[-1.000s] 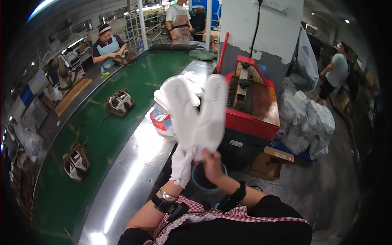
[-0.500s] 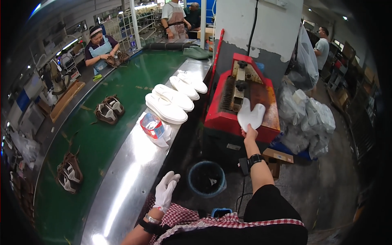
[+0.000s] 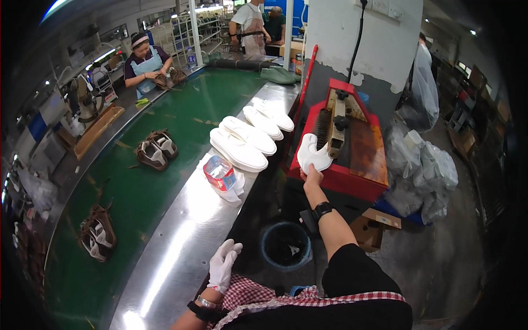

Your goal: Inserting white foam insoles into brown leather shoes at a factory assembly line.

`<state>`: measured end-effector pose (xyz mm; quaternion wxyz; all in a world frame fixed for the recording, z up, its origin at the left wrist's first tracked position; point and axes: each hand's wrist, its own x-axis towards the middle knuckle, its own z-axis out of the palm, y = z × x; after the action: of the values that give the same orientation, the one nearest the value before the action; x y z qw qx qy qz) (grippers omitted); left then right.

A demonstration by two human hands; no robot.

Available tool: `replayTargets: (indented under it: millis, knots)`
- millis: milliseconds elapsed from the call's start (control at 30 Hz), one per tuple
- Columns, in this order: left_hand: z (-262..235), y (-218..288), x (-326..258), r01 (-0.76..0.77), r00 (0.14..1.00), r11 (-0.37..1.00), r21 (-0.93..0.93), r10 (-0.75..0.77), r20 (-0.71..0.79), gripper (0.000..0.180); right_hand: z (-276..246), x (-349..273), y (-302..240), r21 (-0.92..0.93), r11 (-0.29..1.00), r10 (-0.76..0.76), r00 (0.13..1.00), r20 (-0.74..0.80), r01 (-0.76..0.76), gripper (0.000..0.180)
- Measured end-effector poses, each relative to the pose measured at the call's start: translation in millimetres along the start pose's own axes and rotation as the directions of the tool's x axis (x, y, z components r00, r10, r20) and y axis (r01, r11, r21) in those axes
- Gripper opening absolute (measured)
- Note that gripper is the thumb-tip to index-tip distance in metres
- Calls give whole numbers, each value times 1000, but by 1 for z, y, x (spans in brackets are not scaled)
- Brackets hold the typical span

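One bare hand (image 3: 312,175) holds insoles (image 3: 315,160), the printed package (image 3: 220,175) illegible

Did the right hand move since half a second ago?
Yes. Against the red machine, the right hand with the white insoles moved left, from the brown top toward the brush.

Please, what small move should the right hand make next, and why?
Perhaps the right hand should ease the white insoles slightly toward the bristle brush: it holds them by one end, and their free ends appear near the red machine's bristles.
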<state>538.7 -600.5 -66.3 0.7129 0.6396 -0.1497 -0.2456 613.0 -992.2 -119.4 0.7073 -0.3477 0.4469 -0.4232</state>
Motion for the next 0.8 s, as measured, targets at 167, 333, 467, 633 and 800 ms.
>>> replayTargets:
  millis: [167,333,467,633,800]
  knots:
    - [5,13,7,-51,998,998,-29,52,44,54,42,-23,-6,147,988,29,997,70,-39,30]
    - [7,56,29,-130,985,989,66,121,119,48,65,-109,-44,118,972,-235,875,423,204,30]
    - [0,81,51,-337,940,933,-127,342,18,70,69,-243,-62,146,975,-219,590,777,171,31]
    - [-66,122,31,-256,821,963,82,262,-507,18,101,-352,17,-90,936,27,185,982,341,31]
    - [-196,100,-10,-640,460,762,-98,278,-843,29,234,-359,87,509,342,-260,-441,859,790,24]
